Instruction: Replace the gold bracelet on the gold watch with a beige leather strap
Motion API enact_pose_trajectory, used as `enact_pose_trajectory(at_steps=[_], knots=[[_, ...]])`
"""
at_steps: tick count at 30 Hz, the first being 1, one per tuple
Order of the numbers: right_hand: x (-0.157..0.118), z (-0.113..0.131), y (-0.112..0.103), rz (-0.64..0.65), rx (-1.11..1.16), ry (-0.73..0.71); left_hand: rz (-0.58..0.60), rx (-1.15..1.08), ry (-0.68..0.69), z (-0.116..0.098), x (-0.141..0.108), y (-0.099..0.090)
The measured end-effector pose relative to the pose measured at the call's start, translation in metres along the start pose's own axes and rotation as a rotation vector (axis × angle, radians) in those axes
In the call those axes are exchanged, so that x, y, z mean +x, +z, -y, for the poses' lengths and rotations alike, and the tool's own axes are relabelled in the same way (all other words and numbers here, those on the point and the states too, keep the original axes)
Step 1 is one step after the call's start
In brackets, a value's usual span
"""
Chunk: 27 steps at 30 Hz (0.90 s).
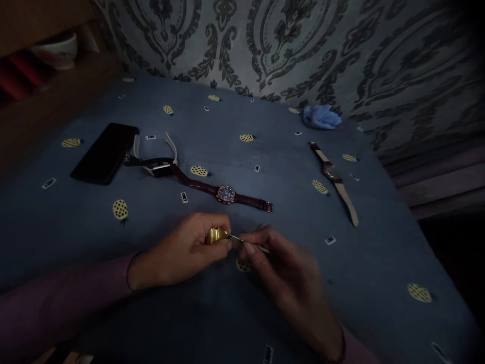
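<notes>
My left hand (185,250) is closed around a small, shiny gold watch (215,235), mostly hidden by the fingers. Between the thumb and fingers of my right hand (288,275) is a slim metal tool (261,248), whose exact kind I cannot make out. Its thin tip reaches the gold watch's edge beside my left fingertips. Just beyond my hands, a watch with a dark face and brown leather strap (226,194) lies stretched out on the table. One end of that strap meets a white-strapped smartwatch (162,169).
A black phone (106,153) lies at the left, near the smartwatch. To the right is a watch with a pale strap (332,172). A crumpled blue cloth (321,117) sits by the patterned wall. The blue tablecloth (212,323) has pineapple prints. A bowl (58,50) stands on a shelf.
</notes>
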State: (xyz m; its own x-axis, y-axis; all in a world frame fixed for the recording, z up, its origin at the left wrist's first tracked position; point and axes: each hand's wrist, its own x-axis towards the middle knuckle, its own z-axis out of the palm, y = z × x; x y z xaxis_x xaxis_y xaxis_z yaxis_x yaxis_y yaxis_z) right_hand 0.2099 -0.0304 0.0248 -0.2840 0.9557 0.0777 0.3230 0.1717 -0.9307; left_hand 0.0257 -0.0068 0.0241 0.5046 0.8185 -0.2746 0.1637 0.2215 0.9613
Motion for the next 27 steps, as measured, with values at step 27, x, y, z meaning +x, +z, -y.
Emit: enact_pose_trajectory(at_steps=[27], knots=[[0.006,0.004,-0.012,0.116,-0.344,-0.024,0.026,0.098,0.03,0.002,0.001,-0.001]])
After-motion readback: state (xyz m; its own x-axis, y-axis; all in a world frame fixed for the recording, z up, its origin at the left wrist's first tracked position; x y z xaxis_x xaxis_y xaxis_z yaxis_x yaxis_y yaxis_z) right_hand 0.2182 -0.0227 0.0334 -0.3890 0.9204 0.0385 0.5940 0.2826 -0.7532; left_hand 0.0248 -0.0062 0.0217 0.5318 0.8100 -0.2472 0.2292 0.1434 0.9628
